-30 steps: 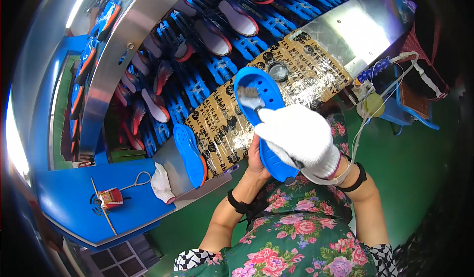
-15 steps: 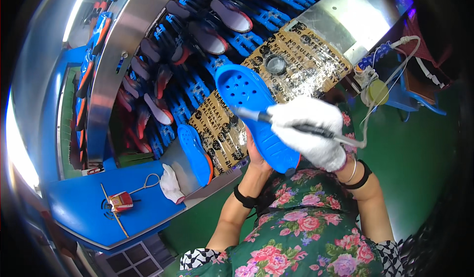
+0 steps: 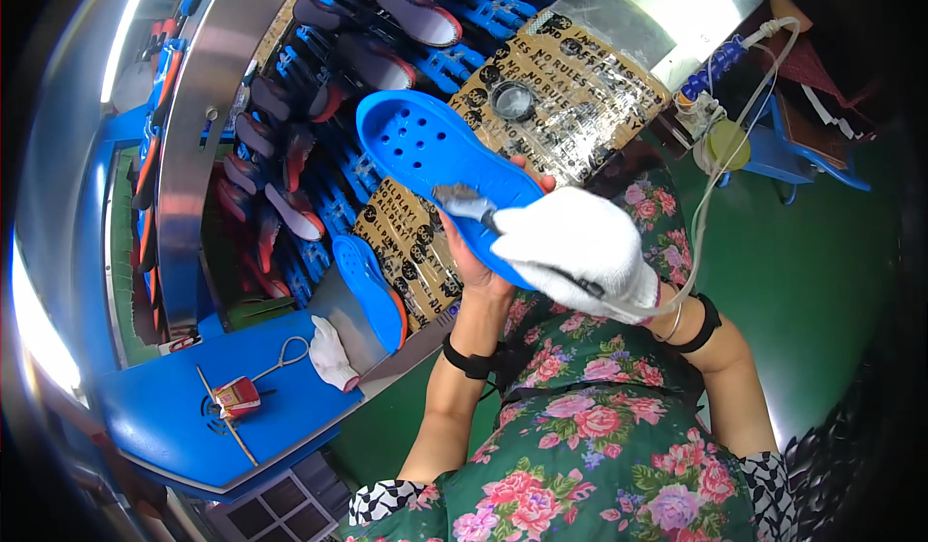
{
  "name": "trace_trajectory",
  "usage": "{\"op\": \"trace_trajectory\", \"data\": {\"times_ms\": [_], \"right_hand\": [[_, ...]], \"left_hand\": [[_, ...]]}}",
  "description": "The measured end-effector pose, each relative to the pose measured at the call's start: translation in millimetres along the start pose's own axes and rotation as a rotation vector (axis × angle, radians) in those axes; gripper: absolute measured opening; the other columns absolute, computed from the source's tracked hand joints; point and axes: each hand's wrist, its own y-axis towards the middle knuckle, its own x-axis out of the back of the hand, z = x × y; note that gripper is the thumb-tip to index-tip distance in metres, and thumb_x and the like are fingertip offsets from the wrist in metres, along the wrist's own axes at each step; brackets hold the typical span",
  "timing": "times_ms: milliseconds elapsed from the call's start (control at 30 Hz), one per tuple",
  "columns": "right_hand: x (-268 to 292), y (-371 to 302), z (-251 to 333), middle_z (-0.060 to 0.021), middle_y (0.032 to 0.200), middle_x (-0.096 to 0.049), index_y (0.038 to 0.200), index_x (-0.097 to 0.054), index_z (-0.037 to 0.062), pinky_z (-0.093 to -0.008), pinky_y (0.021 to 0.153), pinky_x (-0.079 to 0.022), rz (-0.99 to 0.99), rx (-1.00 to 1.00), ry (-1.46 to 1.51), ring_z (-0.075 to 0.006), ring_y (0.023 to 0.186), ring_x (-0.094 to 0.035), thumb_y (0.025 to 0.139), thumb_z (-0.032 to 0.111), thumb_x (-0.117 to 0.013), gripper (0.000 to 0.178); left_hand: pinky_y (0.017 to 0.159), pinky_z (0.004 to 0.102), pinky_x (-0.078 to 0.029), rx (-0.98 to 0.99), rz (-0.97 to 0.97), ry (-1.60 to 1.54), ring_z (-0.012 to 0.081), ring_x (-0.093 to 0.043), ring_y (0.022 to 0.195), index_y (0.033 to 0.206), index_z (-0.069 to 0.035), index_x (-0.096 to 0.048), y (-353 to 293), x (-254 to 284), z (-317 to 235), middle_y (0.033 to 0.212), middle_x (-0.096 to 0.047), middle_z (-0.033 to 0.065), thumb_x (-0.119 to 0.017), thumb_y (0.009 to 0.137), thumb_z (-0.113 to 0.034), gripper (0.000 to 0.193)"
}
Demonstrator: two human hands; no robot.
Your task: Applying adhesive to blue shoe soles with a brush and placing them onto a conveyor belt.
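My bare left hand (image 3: pixel 468 257) is wrapped round the underside of a blue shoe sole (image 3: pixel 454 146), its fingertips showing over the far edge. The sole is tilted, with a cluster of small holes at its upper left end. My right hand (image 3: pixel 580 247), in a white knit glove, is closed on a brush (image 3: pixel 466 201) fed by a clear hose. The bristles lie over the middle of the sole, apparently touching it. To the left, another blue sole (image 3: pixel 360 281) with an orange edge leans at the end of a taped cardboard sheet (image 3: pixel 396 242).
Several dark shoe parts with pinkish-red edges (image 3: pixel 418 18) sit on a blue rack beyond the cardboard. A small round dish (image 3: pixel 512 101) stands on it. On the blue table (image 3: pixel 155 416) lie a white glove (image 3: pixel 332 353) and a red box (image 3: pixel 237 397). The hose (image 3: pixel 720 189) hangs at right.
The sole and both hands have shifted left, and the sole has turned to lie more level. The brush has moved from near the holes to the middle of the sole.
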Motion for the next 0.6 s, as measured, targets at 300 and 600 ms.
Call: {"op": "trace_trajectory", "data": {"times_ms": [300, 600], "right_hand": [[6, -9, -4, -0.0099, 0.103, -0.075, 0.107, -0.076, 0.008, -0.038, 0.08, -0.058, 0.049, -0.01, -0.017, -0.027, 0.092, -0.072, 0.078, 0.007, -0.081, 0.029], [11, -13, -4, -0.0071, 0.1, -0.076, 0.102, -0.078, 0.0119, -0.0367, 0.076, -0.058, 0.106, 0.045, -0.024, -0.0262, 0.087, -0.073, 0.079, 0.007, -0.08, 0.024]], "left_hand": [[0.103, 0.0603, -0.048, 0.037, -0.031, -0.132, 0.0434, -0.059, 0.12, 0.151, -0.003, -0.034, 13, 6, -7, 0.137, -0.052, 0.0313, -0.067, 0.081, -0.073, 0.104], [0.099, 0.0634, -0.049, -0.006, -0.005, -0.107, 0.0431, -0.056, 0.124, 0.148, -0.004, -0.037, 13, 9, -11, 0.133, -0.056, 0.0245, -0.063, 0.083, -0.074, 0.099]]}}
